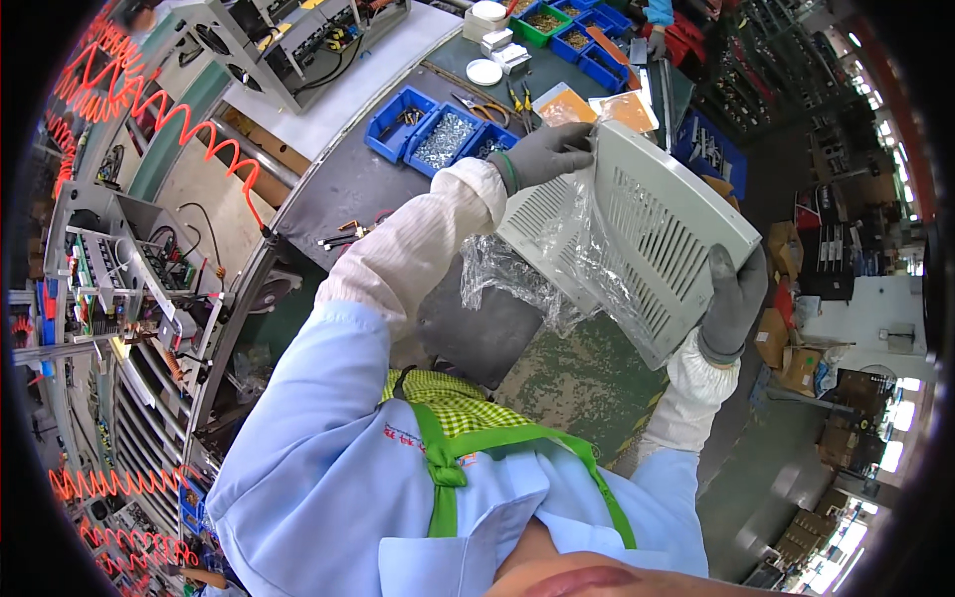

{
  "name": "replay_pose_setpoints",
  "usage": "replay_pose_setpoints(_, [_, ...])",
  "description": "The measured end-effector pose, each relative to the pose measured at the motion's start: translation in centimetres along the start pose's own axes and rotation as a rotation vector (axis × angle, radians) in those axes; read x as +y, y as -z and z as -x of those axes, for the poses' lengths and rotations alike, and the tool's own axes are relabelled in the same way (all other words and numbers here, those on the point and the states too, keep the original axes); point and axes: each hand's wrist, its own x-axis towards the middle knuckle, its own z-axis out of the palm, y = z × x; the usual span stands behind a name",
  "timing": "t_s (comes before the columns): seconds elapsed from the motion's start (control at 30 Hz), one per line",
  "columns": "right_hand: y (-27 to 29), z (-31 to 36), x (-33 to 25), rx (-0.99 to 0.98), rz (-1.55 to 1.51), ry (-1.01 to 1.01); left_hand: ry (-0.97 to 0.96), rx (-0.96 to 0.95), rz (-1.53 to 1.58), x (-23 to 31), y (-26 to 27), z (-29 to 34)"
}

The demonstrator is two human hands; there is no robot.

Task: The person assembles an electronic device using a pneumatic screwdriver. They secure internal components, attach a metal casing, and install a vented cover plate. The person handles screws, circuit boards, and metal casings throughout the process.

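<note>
A pale grey-white metal panel [686, 234] with rows of vent slots is held tilted in front of me. Clear crinkled plastic film [607, 249] hangs over its left part, and more lies bunched below it. My left hand [542, 156], in a grey glove, is closed at the panel's upper left corner, its fingers pinching the film there. On the lower right edge, my gloved right hand [734, 303] is wrapped round the panel. A second slotted face [542, 221] shows behind the film; whether it is a separate panel I cannot tell.
Blue bins [440, 137] of screws stand on the dark bench beyond my left arm, near pliers [482, 104]. More bins [577, 40] sit farther back, by a co-worker's hand [657, 42]. Coiled red hoses [189, 119] hang at left over a conveyor with open metal chassis [149, 249].
</note>
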Motion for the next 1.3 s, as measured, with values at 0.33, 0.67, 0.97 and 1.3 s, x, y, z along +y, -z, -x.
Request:
replay_pose_setpoints(0.33, [-0.7,0.1,-3.5,-0.190,0.229,-0.027,-0.083,0.140,-0.585,-0.6,0.1,1.6])
replay_pose_setpoints(0.67, [2.9,1.4,-1.4,0.069,0.008,-0.004,0.384,0.306,-0.428,-8.3,1.1,3.5])
replay_pose_setpoints(0.97, [5.2,-1.9,-8.0,0.889,-0.205,0.575,0.677,0.330,-1.099,-13.0,4.7,3.2])
replay_pose_setpoints(1.3, [6.9,0.4,-6.7,0.785,-0.253,0.627,0.192,0.371,-0.778,-10.8,2.9,0.6])
